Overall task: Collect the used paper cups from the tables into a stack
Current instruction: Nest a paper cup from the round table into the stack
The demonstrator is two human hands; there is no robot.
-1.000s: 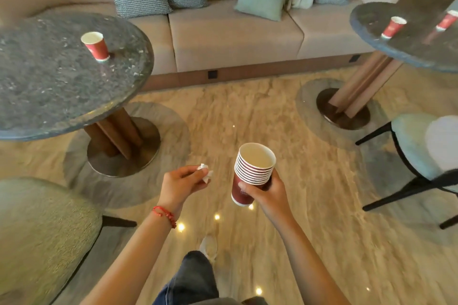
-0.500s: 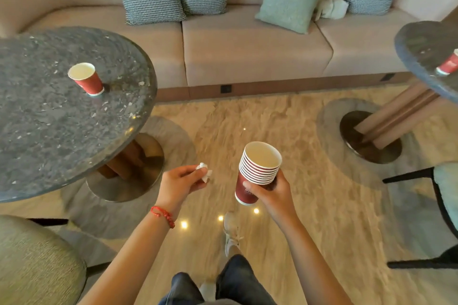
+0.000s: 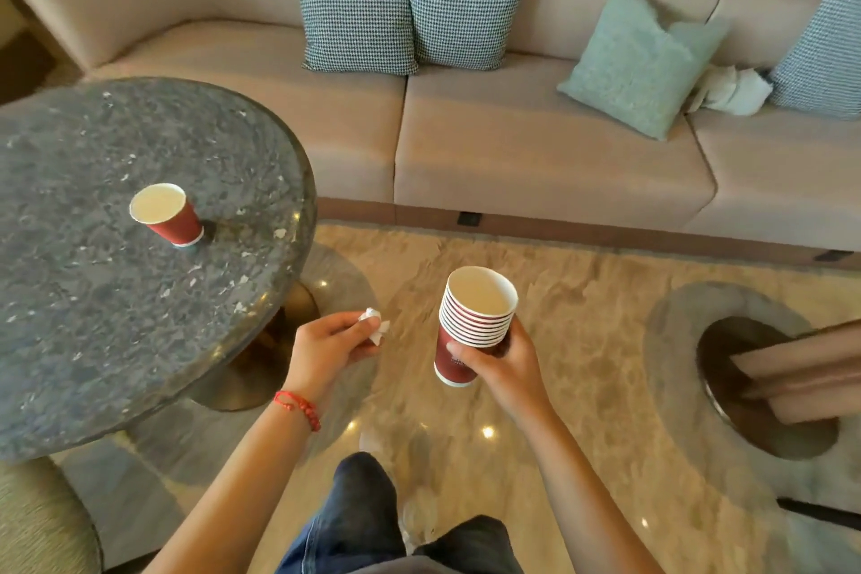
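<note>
Where marble floor (image 3: 573, 322) meets sofa (image 3: 536, 154), round stone table (image 3: 116, 317) stands.

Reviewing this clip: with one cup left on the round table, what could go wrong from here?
The left hand already pinches a crumpled tissue, so gripping the single cup with it may be clumsy and could tip the cup. The right hand holds the stack tilted, low on its side; adding a cup one-handed might loosen the upper cups.
</note>
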